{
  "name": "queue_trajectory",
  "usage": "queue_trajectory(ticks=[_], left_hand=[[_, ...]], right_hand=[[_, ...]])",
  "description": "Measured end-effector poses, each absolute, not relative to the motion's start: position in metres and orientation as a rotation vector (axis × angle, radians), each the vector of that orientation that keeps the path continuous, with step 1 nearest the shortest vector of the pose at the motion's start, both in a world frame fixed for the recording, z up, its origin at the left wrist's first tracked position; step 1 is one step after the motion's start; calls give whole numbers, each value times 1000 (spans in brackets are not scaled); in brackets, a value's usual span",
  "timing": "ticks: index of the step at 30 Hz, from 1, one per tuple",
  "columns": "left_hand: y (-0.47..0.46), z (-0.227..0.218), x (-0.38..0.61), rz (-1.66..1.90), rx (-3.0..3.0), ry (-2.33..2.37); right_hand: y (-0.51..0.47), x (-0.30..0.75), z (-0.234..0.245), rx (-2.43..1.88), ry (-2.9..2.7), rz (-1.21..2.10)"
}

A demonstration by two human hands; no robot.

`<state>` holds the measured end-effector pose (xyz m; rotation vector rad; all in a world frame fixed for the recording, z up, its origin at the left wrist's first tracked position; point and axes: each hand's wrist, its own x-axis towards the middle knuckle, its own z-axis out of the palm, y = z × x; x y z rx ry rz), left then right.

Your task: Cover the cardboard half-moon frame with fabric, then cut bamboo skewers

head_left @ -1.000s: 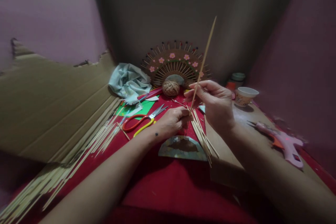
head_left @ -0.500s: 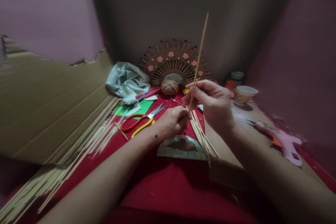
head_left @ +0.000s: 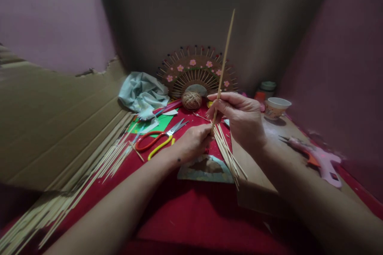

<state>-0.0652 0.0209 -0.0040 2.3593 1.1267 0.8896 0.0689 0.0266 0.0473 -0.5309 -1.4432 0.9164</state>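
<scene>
My right hand (head_left: 241,117) pinches a long thin bamboo stick (head_left: 225,53) that stands almost upright, its tip high against the dark wall. My left hand (head_left: 193,141) is curled at the stick's lower end, fingers closed against it. Just right of that hand a small pile of short cut sticks (head_left: 228,154) lies fanned on the red cloth (head_left: 191,215). Below the hands lies a half-round card piece (head_left: 206,168).
Orange-and-yellow scissors (head_left: 157,139) lie left of my hands. A twine ball (head_left: 191,100) and a fan-shaped stick ornament (head_left: 196,71) stand behind. Long sticks (head_left: 80,181) run along cardboard (head_left: 50,127) at left. Cup (head_left: 277,107) and pink glue gun (head_left: 320,159) sit right.
The upright stick has tilted and shifted a little to the left with my right hand. My left hand stays at its lower end.
</scene>
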Motion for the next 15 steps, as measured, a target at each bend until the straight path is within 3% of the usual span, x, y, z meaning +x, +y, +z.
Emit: queue_trajectory(ticks=[15], left_hand=[[20,-3,-70,766,2195,1072]], right_hand=[[25,66,51,-569,-1362,1068]])
